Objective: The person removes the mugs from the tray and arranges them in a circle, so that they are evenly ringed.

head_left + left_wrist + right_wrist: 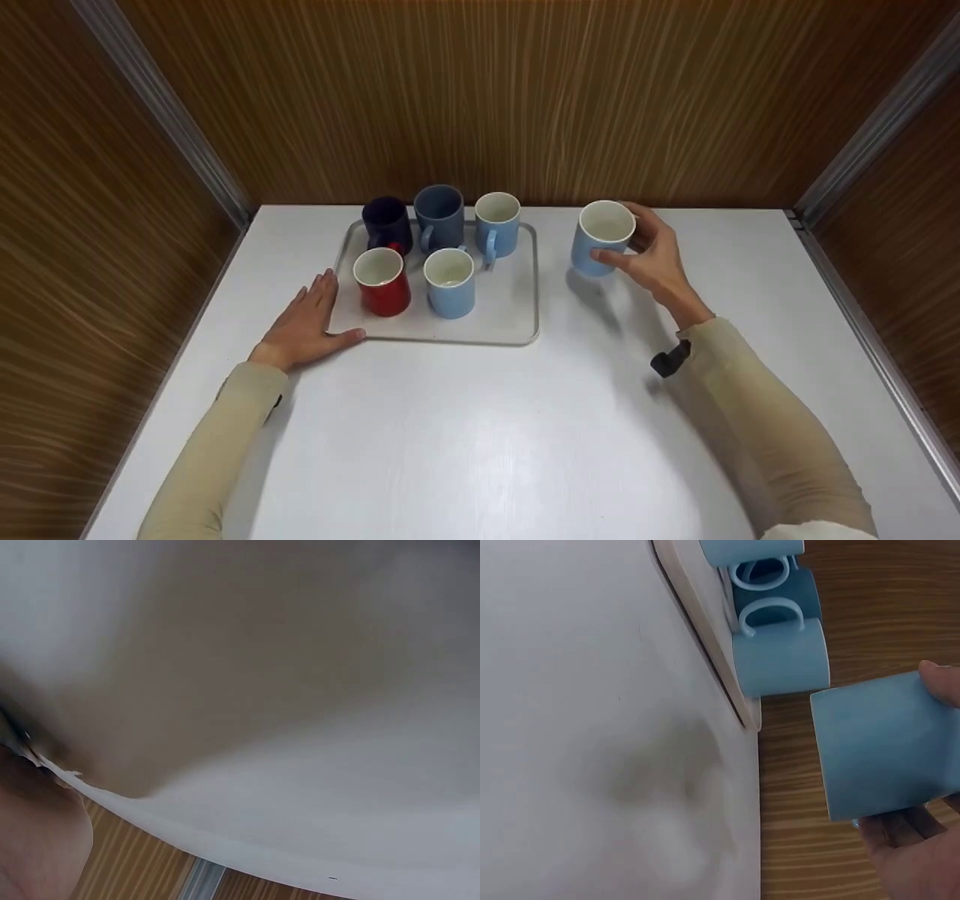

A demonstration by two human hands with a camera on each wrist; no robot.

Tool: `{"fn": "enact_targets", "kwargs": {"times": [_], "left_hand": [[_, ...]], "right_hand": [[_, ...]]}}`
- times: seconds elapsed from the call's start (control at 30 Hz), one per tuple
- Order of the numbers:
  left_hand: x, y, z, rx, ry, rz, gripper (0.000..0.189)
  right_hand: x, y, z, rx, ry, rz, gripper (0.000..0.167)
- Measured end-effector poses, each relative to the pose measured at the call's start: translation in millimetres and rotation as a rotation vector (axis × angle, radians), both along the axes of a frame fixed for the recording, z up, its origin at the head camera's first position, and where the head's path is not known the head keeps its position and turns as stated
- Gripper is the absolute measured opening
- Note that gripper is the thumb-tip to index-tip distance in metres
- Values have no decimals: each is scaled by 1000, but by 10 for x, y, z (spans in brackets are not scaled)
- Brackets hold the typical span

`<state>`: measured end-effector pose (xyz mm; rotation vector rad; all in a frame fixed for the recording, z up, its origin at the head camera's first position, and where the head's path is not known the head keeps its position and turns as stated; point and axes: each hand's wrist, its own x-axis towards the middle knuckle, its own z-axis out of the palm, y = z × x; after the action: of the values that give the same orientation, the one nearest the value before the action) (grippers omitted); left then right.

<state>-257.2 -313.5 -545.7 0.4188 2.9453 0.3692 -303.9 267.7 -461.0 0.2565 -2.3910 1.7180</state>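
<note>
My right hand point(656, 259) grips a light blue mug point(589, 259) by its side, thumb in front. The mug is off the table, right of the tray point(514, 307), its shadow apart below it. In the right wrist view its plain blue wall point(885, 746) shows, and most of its handle is hidden. My left hand point(304, 322) lies at the tray's front left corner, fingers straight, thumb on the rim. On the tray stand a red mug point(386, 296), two light blue mugs, one in front point(452, 296) and one behind point(496, 236), a grey-blue mug point(442, 225) and a dark navy mug point(388, 229).
The white table point(465, 427) reaches back to a wood-grain panel point(495, 97). Similar side panels with metal edge strips stand at left point(82, 225) and right point(907, 300). The left wrist view shows mostly shadowed white table surface point(300, 802).
</note>
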Motion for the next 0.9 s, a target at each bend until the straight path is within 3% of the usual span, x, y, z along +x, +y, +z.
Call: {"fn": "enact_targets", "kwargs": {"times": [0.53, 0.9], "left_hand": [[7, 3, 4, -6, -9, -14, 124], [21, 14, 51, -20, -26, -3, 124]], "right_hand": [[-230, 328, -112, -21, -90, -174, 86], [-347, 533, -299, -49, -162, -241, 87]]}}
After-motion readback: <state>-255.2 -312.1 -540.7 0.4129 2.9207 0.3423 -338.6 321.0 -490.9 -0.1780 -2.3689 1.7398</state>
